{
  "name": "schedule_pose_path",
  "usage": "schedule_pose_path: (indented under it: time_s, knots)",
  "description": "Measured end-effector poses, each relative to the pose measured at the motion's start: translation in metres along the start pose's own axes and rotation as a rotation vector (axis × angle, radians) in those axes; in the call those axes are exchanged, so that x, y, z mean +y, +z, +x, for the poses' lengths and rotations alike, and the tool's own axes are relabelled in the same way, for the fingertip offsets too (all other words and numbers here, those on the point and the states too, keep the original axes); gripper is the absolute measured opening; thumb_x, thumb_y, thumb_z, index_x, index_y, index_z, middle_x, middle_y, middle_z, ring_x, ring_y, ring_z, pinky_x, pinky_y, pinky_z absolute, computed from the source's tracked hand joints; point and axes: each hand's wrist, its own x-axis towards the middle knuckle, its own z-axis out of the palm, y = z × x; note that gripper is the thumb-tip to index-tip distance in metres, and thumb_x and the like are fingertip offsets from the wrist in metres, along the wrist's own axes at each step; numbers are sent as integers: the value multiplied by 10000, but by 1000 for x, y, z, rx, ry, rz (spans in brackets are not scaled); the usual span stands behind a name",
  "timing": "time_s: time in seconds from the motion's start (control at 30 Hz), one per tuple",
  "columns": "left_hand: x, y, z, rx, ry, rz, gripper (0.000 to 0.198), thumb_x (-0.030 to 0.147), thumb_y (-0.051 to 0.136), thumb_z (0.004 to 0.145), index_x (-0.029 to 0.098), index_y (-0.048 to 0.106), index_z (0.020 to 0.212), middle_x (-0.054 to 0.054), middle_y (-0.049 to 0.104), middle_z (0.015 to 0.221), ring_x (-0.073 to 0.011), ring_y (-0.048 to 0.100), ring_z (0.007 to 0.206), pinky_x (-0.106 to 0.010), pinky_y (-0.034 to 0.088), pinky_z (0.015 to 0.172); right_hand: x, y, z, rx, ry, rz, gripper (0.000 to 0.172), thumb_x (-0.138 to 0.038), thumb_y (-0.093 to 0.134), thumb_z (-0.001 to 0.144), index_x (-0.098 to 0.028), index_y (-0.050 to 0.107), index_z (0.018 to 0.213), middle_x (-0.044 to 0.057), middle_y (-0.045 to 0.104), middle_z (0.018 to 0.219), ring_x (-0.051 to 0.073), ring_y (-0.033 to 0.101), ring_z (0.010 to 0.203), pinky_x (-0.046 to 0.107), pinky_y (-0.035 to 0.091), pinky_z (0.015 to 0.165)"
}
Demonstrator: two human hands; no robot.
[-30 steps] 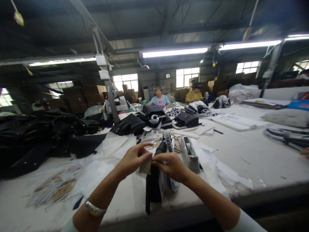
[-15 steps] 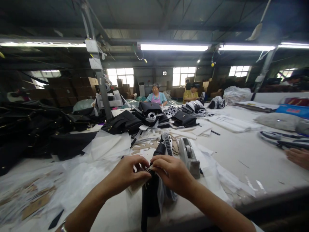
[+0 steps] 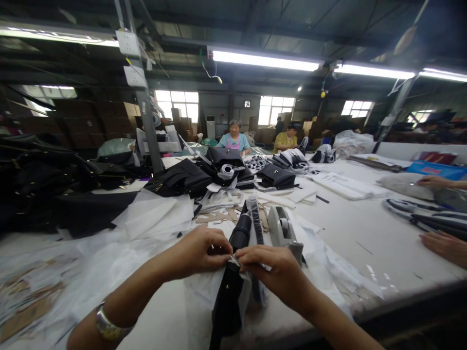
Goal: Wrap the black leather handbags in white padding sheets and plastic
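A black bag (image 3: pixel 226 299), with a small metal stud on its side, stands narrow edge towards me on the table. Above it the fingertips of my left hand (image 3: pixel 199 250) and my right hand (image 3: pixel 277 270) pinch a bit of thin white wrapping paper (image 3: pixel 233 261), almost touching each other. More translucent paper hangs at the bag's sides. Behind the hands a black rolled part (image 3: pixel 241 233) of the bag rises, beside a strap wrapped in pale film (image 3: pixel 256 221). The exact fold between the fingertips is too small to make out.
A grey tape dispenser (image 3: pixel 282 226) stands right of the bag. White sheets (image 3: pixel 153 214) and paper scraps lie left; black bags (image 3: pixel 275 176) are piled farther back. At the right edge, a co-worker's hand (image 3: pixel 443 248) rests by wrapped straps. Two people sit across the table.
Both hands have shifted slightly right and down, with fingertips closer together over the bag. The pale sheet below my left hand has dropped from view. A second co-worker's hand appears at right.
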Motion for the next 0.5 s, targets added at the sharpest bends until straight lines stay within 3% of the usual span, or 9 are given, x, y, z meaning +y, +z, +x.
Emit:
schedule_pose_path:
  time_s: [0.2,0.37,0.5]
  knots:
    - [0,-1,10,22,46,15,158,294,590,896,222,730,909,-26,653,852,-155,595,773,-246,437,707,2,-8,10,-87,-64,-60,195,-108,625,878,-234,714,997,17,754,1033,151,720,928,228,565,855]
    - [8,-7,-1,135,36,19,156,280,566,911,226,711,900,-32,664,879,-162,613,806,-249,449,725,4,-5,5,20,46,-220,177,-108,599,867,-234,688,953,23,741,929,168,709,832,256,564,786]
    - [20,-8,-21,132,4,28,172,319,558,920,247,712,890,-26,677,870,-158,625,789,-248,459,708,-2,-4,-3,44,56,-207,258,-153,577,909,-251,660,1133,44,717,1096,184,680,1003,290,538,912]
